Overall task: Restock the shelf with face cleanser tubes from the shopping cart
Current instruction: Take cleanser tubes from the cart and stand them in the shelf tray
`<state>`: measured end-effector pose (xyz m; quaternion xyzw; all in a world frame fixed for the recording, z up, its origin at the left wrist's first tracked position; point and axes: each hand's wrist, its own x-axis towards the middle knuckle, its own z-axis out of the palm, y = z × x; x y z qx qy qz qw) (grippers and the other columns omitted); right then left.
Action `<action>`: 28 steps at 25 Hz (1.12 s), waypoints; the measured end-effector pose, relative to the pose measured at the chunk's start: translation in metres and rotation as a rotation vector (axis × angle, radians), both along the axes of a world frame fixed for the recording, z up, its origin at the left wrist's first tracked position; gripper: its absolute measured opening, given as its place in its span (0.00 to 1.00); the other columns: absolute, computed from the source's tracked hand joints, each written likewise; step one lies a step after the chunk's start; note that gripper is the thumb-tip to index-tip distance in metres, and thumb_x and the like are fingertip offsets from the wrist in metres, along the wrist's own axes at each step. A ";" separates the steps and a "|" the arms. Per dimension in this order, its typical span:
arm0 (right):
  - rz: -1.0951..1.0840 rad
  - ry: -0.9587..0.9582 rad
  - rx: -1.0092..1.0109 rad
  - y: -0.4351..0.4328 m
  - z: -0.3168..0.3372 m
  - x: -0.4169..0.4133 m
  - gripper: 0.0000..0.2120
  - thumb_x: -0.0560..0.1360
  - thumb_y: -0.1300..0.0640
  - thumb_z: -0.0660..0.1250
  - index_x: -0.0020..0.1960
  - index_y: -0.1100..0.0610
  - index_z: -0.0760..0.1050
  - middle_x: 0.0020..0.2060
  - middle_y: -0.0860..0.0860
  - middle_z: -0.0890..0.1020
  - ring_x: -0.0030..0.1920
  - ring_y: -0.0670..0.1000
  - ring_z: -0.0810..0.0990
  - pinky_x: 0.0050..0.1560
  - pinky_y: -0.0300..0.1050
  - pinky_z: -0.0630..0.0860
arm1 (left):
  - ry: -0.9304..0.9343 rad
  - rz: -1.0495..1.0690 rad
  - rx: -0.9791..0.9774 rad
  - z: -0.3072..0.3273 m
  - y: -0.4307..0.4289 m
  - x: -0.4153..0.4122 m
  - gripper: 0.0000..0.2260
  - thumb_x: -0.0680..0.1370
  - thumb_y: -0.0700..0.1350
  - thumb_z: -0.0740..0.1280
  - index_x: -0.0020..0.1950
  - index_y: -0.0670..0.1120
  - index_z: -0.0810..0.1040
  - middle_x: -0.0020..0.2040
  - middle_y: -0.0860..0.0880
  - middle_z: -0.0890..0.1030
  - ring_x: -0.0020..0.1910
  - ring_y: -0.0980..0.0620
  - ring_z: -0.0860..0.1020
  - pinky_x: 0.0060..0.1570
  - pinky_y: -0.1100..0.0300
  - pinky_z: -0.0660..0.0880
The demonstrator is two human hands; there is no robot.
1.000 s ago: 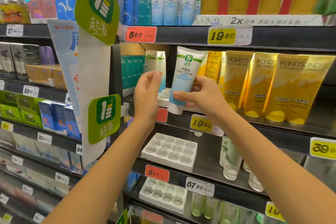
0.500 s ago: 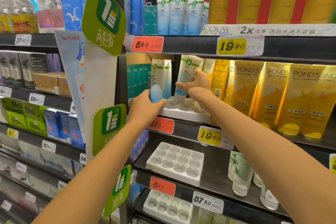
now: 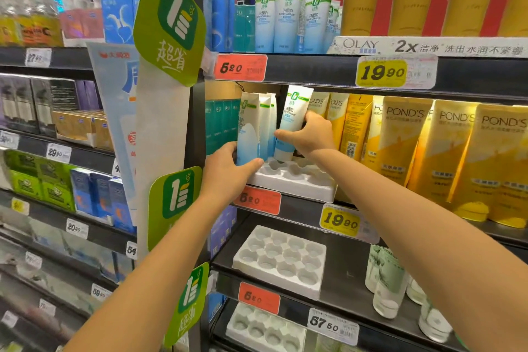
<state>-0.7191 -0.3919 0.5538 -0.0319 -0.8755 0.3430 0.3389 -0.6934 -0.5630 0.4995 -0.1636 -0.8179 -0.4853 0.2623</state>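
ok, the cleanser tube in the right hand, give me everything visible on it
The held tube is soft-looking plastic, white at the crimped top fading to pale blue, with a green logo and "Face Cleaner" print. It stands cap-down, leaning slightly right, white cap at a rear socket of the white moulded tray. The right hand grips its middle, thumb across the front. Whether the cap is seated is unclear. The left hand grips a neighbouring tube.

Cleanser tubes [image 3: 257, 126] in tray [image 3: 297, 180], left of Pond's tubes [image 3: 405, 140]
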 end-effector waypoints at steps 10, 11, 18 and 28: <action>-0.058 -0.110 0.116 -0.001 -0.010 -0.005 0.25 0.65 0.44 0.75 0.56 0.53 0.71 0.54 0.50 0.80 0.45 0.48 0.75 0.45 0.44 0.78 | -0.015 0.012 0.019 -0.003 0.004 -0.001 0.26 0.72 0.54 0.71 0.66 0.44 0.72 0.61 0.47 0.78 0.50 0.58 0.72 0.34 0.75 0.68; -0.069 -0.137 0.125 -0.002 -0.009 -0.004 0.25 0.66 0.43 0.75 0.56 0.53 0.71 0.53 0.50 0.80 0.45 0.48 0.75 0.45 0.44 0.78 | -0.023 0.013 0.021 -0.003 0.005 0.000 0.26 0.72 0.53 0.71 0.66 0.45 0.71 0.61 0.47 0.77 0.50 0.58 0.72 0.35 0.76 0.67; -0.093 -0.078 0.009 -0.002 0.001 0.054 0.18 0.73 0.48 0.70 0.58 0.57 0.74 0.51 0.51 0.80 0.48 0.48 0.76 0.43 0.38 0.73 | 0.059 0.023 0.268 -0.012 0.002 0.034 0.21 0.75 0.40 0.69 0.67 0.47 0.68 0.63 0.49 0.74 0.58 0.57 0.72 0.49 0.73 0.69; -0.211 0.149 -0.559 0.010 -0.178 0.338 0.06 0.74 0.61 0.67 0.44 0.50 0.80 0.37 0.53 0.83 0.40 0.53 0.82 0.40 0.47 0.80 | -0.390 -0.610 0.377 -0.131 0.029 0.169 0.07 0.76 0.40 0.66 0.49 0.51 0.78 0.40 0.50 0.83 0.39 0.59 0.81 0.37 0.72 0.73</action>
